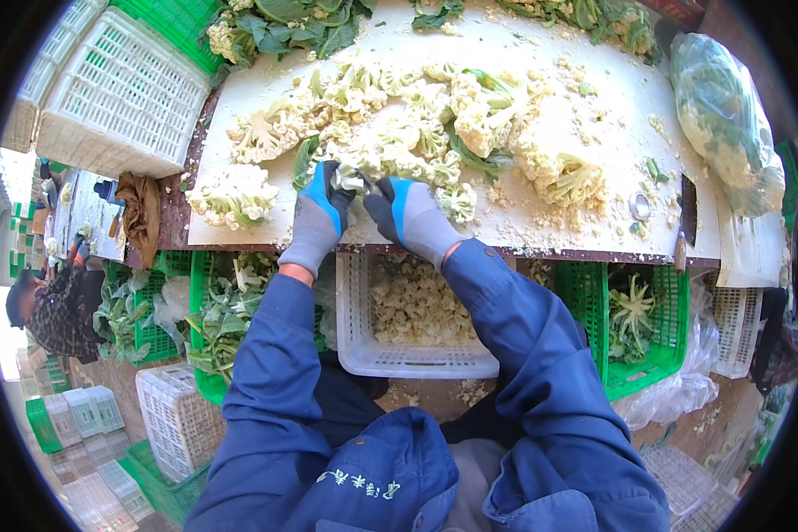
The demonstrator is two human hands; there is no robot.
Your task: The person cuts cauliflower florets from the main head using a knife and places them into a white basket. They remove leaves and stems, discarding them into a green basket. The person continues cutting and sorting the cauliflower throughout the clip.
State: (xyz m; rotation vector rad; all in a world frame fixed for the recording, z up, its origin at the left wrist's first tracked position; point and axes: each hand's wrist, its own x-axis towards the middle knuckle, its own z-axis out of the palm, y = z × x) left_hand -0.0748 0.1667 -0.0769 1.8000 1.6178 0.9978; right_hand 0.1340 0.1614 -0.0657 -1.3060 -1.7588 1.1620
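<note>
Both my hands wear grey gloves with blue and black fingers, close together over the near edge of a white-topped worktable (638, 86). My left hand (322, 209) grips a small cauliflower piece (348, 179) with its pale cut stem showing. Beside it, my right hand (402, 209) has its fingers curled; a thin, dark tip shows at them, too small to name. Cut cauliflower florets (399, 136) lie heaped just beyond my hands. A larger cauliflower piece (568, 176) rests to their right, and a separate floret cluster (233, 196) to their left.
Under the table edge stands a white plastic crate (419, 369) holding small florets, between green crates (645, 379) with leaves and stalks. A knife (685, 219) and a metal ring (640, 205) lie at right, near a bagged cauliflower bundle (725, 120). Another person (66, 312) works at left.
</note>
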